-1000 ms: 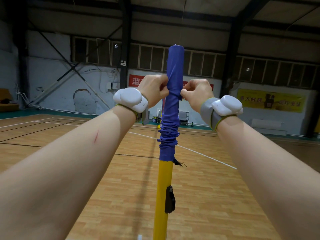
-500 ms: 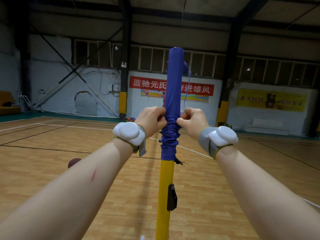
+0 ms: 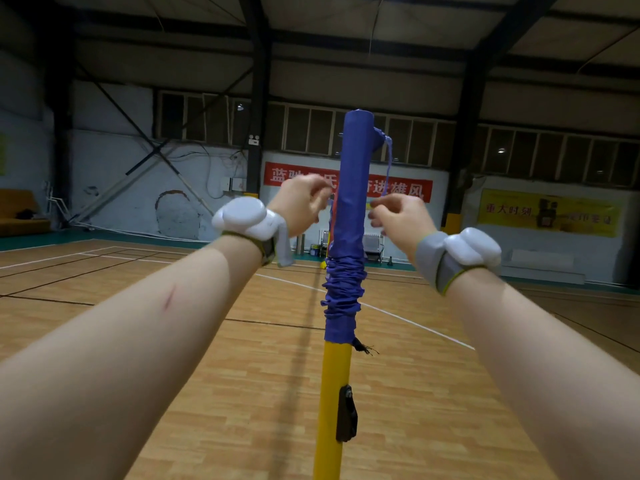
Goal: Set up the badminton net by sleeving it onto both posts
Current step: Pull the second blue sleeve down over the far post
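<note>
A yellow post [image 3: 333, 382] stands upright straight ahead of me. The net's blue sleeve [image 3: 352, 168] covers its upper part, smooth at the top and bunched in folds [image 3: 344, 289] lower down. A thin blue cord [image 3: 388, 164] hangs from the sleeve's top right. My left hand [image 3: 300, 202] is just left of the sleeve at mid height and my right hand [image 3: 398, 216] just right of it. Both hands are motion-blurred, their fingers loosely curled, with a small gap to the fabric. The rest of the net is out of sight.
A black clip [image 3: 346, 414] sits on the post below the sleeve. Wooden court floor [image 3: 242, 393] with white lines spreads all around. At the far wall are a red banner [image 3: 284, 174], a yellow banner [image 3: 547, 213] and small items on the floor [image 3: 311, 247].
Both hands gripped the sleeve and dragged it down, bunching the fabric. They have since let go and risen to the smooth part of the sleeve.
</note>
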A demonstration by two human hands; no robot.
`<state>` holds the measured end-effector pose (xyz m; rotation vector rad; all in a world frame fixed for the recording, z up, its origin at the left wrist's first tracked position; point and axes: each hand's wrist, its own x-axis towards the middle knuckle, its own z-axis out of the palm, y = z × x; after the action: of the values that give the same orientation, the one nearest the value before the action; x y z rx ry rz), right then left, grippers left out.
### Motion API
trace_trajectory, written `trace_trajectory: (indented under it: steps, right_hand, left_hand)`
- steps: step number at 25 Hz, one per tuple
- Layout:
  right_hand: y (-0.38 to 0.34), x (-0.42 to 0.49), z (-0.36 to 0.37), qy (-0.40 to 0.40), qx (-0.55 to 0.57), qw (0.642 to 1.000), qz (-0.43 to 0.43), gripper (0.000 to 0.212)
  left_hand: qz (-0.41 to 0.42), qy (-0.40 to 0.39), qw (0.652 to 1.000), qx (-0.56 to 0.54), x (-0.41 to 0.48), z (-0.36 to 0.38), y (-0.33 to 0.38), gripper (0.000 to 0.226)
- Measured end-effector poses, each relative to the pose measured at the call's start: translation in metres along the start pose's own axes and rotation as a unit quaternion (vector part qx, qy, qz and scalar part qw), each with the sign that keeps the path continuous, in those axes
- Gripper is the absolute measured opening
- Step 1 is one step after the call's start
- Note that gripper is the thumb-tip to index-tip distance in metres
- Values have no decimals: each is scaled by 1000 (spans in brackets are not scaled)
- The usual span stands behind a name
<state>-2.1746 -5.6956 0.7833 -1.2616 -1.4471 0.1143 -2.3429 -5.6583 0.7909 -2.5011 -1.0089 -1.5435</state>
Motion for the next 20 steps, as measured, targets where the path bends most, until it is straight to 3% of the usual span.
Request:
trace_trajectory:
  steps: [5, 10, 15, 20]
  right_hand:
    - [-21, 32, 3, 27, 42, 998, -43, 24]
    - [-24, 37, 1, 36, 28, 998, -42, 17]
    - [-35, 33, -3, 80, -190, 973, -100, 19]
    - [-31, 25, -2, 90, -202, 969, -110, 17]
  left_hand:
    - [-2, 50, 997, -66, 31, -4, 12, 22]
    - [1, 40, 998, 45, 35, -4, 14, 23]
    - [66, 36, 986, 150, 35, -6, 18, 21]
    - [88, 44, 984, 151, 29, -1, 14, 17]
